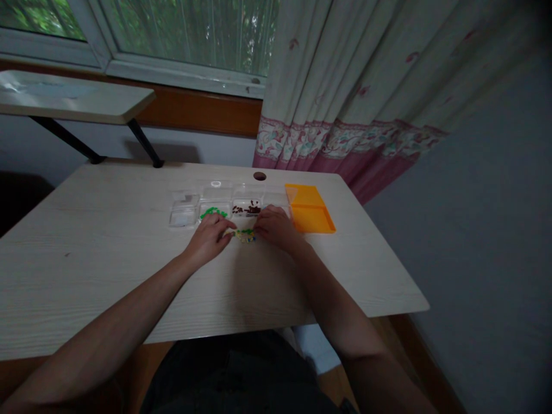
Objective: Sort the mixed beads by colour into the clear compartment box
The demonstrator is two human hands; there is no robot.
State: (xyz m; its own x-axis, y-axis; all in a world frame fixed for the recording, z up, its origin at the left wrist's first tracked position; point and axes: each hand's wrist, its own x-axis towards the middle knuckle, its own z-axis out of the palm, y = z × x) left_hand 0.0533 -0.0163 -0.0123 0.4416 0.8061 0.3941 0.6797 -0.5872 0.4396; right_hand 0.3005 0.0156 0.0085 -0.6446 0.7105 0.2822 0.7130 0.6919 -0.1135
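Dim light here, a window [194, 34] at the back and a flowered curtain [340, 103] hanging beside it, and below them a pale wooden table [107, 253] with everything happening near its far side. Right between the two hands, on the bare tabletop, lies a little scatter of coloured pieces [245, 236], green along the far edge, yellow and some blue nearer the person. And here's the key relation: the scatter looks wider than it is deep, stretching sideways from one set of fingers to the other. The left hand [212, 234] is at its left end, index finger and thumb parted; whether a piece sits between them, I can't tell. The right hand [276, 228] is at the right end, fingers curled downward, and their tips are too dark to call a pinch. Neither hand is clearly nearer! Just beyond, a clear box holds green pieces [213, 212], its neighbour holds brown pieces [253, 210], and an orange case [314, 219] lies open, off to the right.
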